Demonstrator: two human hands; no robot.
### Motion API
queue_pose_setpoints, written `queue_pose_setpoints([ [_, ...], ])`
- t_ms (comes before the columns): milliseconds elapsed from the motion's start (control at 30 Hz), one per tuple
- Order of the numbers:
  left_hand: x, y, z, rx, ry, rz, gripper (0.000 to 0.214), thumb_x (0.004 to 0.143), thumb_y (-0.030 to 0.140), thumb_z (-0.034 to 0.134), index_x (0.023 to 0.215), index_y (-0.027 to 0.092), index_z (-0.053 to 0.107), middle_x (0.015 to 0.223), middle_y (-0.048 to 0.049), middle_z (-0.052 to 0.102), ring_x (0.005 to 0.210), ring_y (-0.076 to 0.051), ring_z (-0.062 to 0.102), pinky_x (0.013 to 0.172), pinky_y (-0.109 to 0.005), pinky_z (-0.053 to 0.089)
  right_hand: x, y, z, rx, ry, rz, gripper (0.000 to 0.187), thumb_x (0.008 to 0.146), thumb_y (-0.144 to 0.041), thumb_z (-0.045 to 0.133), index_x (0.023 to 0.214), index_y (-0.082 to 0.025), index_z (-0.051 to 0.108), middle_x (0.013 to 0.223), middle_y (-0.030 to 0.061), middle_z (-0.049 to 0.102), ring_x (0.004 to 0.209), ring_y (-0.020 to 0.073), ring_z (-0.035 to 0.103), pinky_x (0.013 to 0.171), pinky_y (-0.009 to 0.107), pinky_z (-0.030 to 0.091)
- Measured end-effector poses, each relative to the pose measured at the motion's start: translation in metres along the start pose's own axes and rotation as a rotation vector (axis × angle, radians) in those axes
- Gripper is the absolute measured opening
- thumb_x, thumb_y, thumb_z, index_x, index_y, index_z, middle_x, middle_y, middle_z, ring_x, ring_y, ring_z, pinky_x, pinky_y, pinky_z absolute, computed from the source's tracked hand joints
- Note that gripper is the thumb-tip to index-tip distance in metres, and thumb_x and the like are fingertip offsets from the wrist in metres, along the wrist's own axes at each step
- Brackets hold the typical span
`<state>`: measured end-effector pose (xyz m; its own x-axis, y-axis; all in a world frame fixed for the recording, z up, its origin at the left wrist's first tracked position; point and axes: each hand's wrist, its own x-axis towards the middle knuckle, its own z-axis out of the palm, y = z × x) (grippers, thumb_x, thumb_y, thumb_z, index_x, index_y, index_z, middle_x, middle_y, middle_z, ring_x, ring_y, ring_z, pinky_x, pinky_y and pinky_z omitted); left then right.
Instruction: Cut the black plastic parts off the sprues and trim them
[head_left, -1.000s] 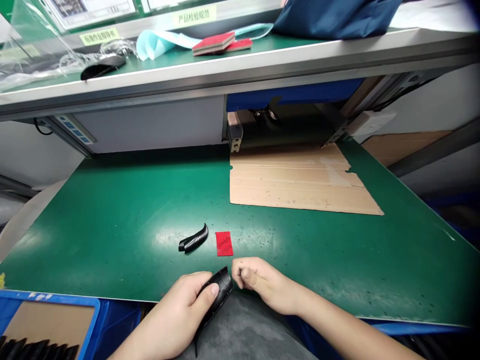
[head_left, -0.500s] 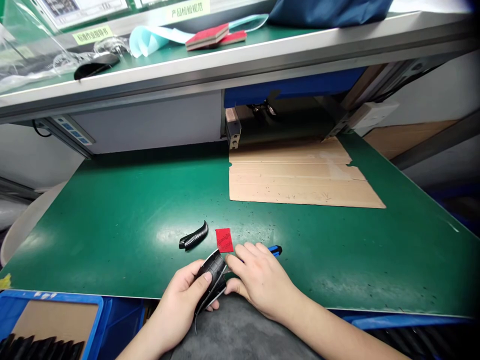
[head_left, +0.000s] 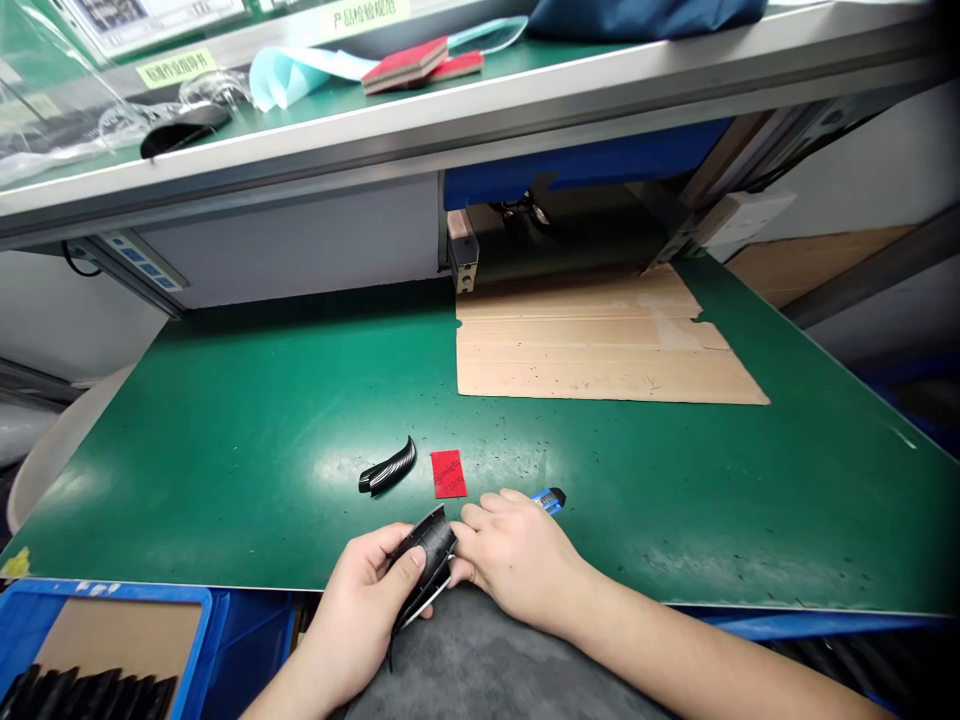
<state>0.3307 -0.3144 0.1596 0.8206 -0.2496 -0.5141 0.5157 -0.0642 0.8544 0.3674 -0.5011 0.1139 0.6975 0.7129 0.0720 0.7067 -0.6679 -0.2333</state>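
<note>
Left hand [head_left: 360, 600]: clamped on a ribbed black plastic piece [head_left: 429, 550], thumb on top.
Right hand [head_left: 521, 560]: fingers together against the piece's right edge; cannot tell if gripping.
Piece: between both hands, over the front edge of the green mat [head_left: 225, 480].
Nearby: red tag [head_left: 448, 474], curved black part [head_left: 388, 466], blue-handled utility knife [head_left: 549, 500] just beside the right fingers.

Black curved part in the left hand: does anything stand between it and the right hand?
Nothing visible does. The black ribbed plastic part, gripped in the left hand, sits directly against the right hand, with no object between them.
</note>
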Motion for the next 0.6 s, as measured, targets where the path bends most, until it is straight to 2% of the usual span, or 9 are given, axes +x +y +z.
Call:
queue_pose_setpoints([
  [100, -0.001, 0.001, 0.001, 0.008, -0.010, -0.001, 0.031, 0.087, 0.041, 0.055, 0.089, 0.011, 0.065, 0.072, -0.0014, 0.058, 0.059, -0.010, 0.051, 0.057, -0.022, 0.040, 0.000, 0.007, -0.001, 0.107, -0.066, -0.050, 0.045, 0.093, -0.055, 0.036, 0.073, -0.020, 0.056, 0.069, 0.0017, 0.061, 0.063, 0.0167, 0.052, 0.059, 0.032, 0.027],
  [200, -0.002, 0.001, 0.002, -0.041, -0.001, -0.013, 0.031, 0.087, 0.041, 0.054, 0.090, 0.012, 0.064, 0.070, -0.0006, 0.057, 0.059, -0.010, 0.051, 0.057, -0.022, 0.041, -0.001, 0.015, -0.001, 0.468, -0.115, -0.108, 0.051, 0.094, -0.058, 0.026, 0.074, -0.020, 0.053, 0.069, -0.0007, 0.058, 0.061, 0.0129, 0.051, 0.058, 0.027, 0.032],
  [300, -0.003, 0.001, 0.001, -0.100, 0.024, -0.013, 0.030, 0.087, 0.040, 0.054, 0.095, 0.013, 0.063, 0.070, -0.0001, 0.057, 0.060, -0.011, 0.054, 0.060, -0.022, 0.041, -0.003, 0.017, 0.003, 0.810, -0.042, -0.044, 0.057, 0.093, -0.062, 0.015, 0.075, -0.019, 0.048, 0.068, -0.0019, 0.051, 0.060, 0.0111, 0.046, 0.057, 0.024, 0.035],
  [367, -0.003, 0.001, 0.001, -0.114, 0.029, 0.003, 0.030, 0.087, 0.040, 0.054, 0.098, 0.014, 0.063, 0.071, -0.0006, 0.059, 0.062, -0.012, 0.055, 0.061, -0.023, 0.042, -0.003, 0.012, 0.006, 0.861, 0.065, 0.038, 0.058, 0.088, -0.069, 0.019, 0.079, -0.019, 0.048, 0.073, -0.0002, 0.053, 0.066, 0.0125, 0.048, 0.061, 0.025, 0.038],
  [467, -0.004, 0.001, 0.001, -0.125, 0.033, 0.023, 0.032, 0.087, 0.040, 0.054, 0.104, 0.015, 0.062, 0.075, -0.0018, 0.062, 0.063, -0.012, 0.056, 0.063, -0.024, 0.043, -0.002, 0.000, 0.011, 0.768, 0.191, 0.114, 0.061, 0.084, -0.073, 0.023, 0.088, -0.019, 0.051, 0.085, 0.0047, 0.057, 0.078, 0.0170, 0.050, 0.071, 0.031, 0.040],
  [533, -0.005, 0.001, 0.001, -0.135, 0.053, 0.027, 0.032, 0.087, 0.040, 0.055, 0.105, 0.015, 0.062, 0.074, -0.0016, 0.063, 0.063, -0.012, 0.056, 0.063, -0.023, 0.043, -0.001, -0.006, 0.012, 0.749, 0.197, 0.111, 0.062, 0.085, -0.073, 0.020, 0.085, -0.019, 0.051, 0.082, 0.0044, 0.056, 0.075, 0.0168, 0.049, 0.070, 0.032, 0.040],
  [600, -0.003, -0.001, 0.000, -0.141, 0.090, 0.013, 0.032, 0.086, 0.042, 0.055, 0.103, 0.015, 0.062, 0.069, -0.0009, 0.062, 0.062, -0.012, 0.055, 0.062, -0.022, 0.042, 0.001, -0.008, 0.011, 0.862, 0.126, 0.068, 0.062, 0.088, -0.069, 0.015, 0.076, -0.019, 0.048, 0.072, 0.0010, 0.052, 0.066, 0.0138, 0.046, 0.063, 0.028, 0.038],
])
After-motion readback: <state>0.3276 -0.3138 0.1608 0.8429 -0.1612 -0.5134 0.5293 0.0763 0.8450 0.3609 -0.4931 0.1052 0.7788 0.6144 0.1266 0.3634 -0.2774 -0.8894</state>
